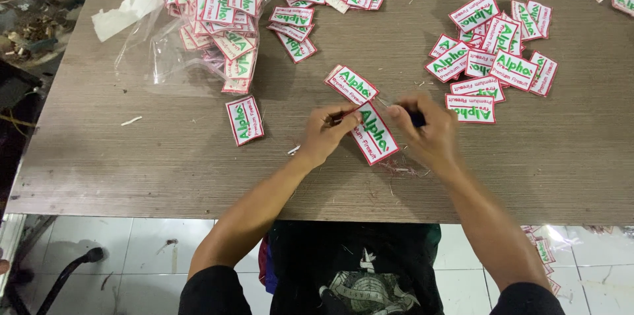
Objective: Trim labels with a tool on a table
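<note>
My left hand (328, 133) pinches the edge of a white embroidered patch (374, 134) with a red border and green lettering, held just above the brown table (165, 156). My right hand (426, 131) is closed around a small dark-handled tool (416, 117) whose tip meets the patch's upper edge. A second patch (351, 84) lies just beyond my hands, and another patch (244, 120) lies to the left.
A clear plastic bag (211, 21) full of patches sits at the back left. Loose patch piles lie at the back centre (317, 4) and at the right (492, 57). Thread scraps (406, 171) litter the table near my hands. More patches lie on the tiled floor (545, 252).
</note>
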